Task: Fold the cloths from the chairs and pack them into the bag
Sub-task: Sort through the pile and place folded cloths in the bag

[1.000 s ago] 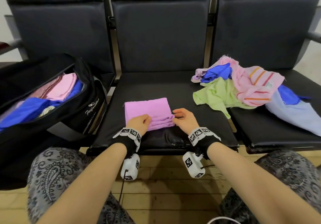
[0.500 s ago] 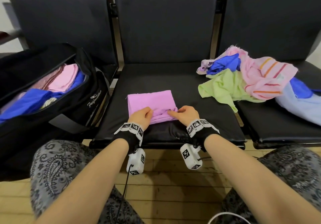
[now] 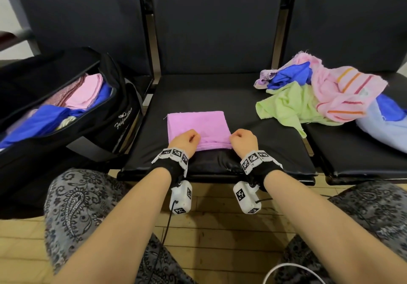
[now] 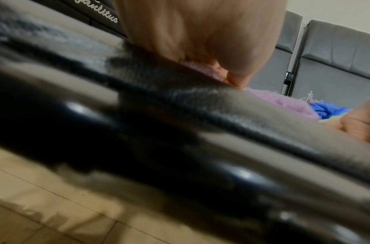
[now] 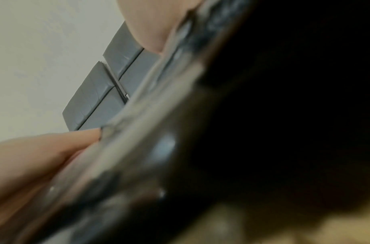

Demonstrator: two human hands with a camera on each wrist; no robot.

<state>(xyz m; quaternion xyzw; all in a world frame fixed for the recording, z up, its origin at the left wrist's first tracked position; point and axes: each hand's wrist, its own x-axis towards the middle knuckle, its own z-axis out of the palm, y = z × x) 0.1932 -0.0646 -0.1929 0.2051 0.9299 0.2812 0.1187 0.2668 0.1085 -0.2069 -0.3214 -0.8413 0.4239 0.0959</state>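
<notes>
A purple cloth (image 3: 197, 125) lies folded into a rectangle on the middle chair seat (image 3: 220, 92). My left hand (image 3: 187, 138) sits on its near left corner with the fingers curled round the edge. My right hand (image 3: 242, 140) is curled at the near right corner and grips the fold there. In the left wrist view my left hand (image 4: 202, 33) pinches the purple cloth (image 4: 284, 105) just past the seat's front edge. The open black bag (image 3: 105, 127) stands on the left chair with folded pink and blue cloths inside. The right wrist view is blurred.
A loose pile of cloths (image 3: 330, 94), green, pink striped, blue and pale blue, lies across the gap between the middle and right seats. Chair backs (image 3: 215, 19) rise behind. My patterned knees (image 3: 74, 206) and a wooden floor (image 3: 209, 228) are below the seat edge.
Both hands have slid apart along the cloth's near edge to its corners, and their fingers have curled closed there. The cloth stays flat on the seat.
</notes>
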